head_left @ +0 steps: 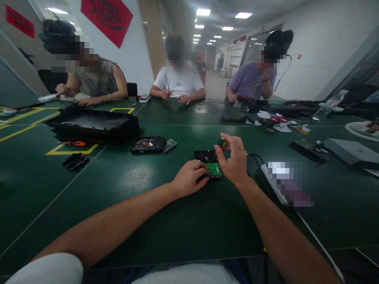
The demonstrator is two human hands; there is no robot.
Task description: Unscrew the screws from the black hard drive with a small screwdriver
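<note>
A black hard drive [206, 156] with a green circuit board [214, 170] lies on the green table [166, 213] right in front of me. My left hand [188, 178] rests on its near left edge, fingers curled against it. My right hand [233, 157] is raised just to its right, fingers pinched on a small tool with a yellow and black handle [222, 141] held above the drive.
A second hard drive [148, 144] with a loose circuit board [170, 145] lies further left, by a large black tray [93, 124]. A white power strip [278, 179] and cable sit to the right. Three people sit along the far side. Tools, scissors [278, 118] and a bottle [328, 105] clutter the right.
</note>
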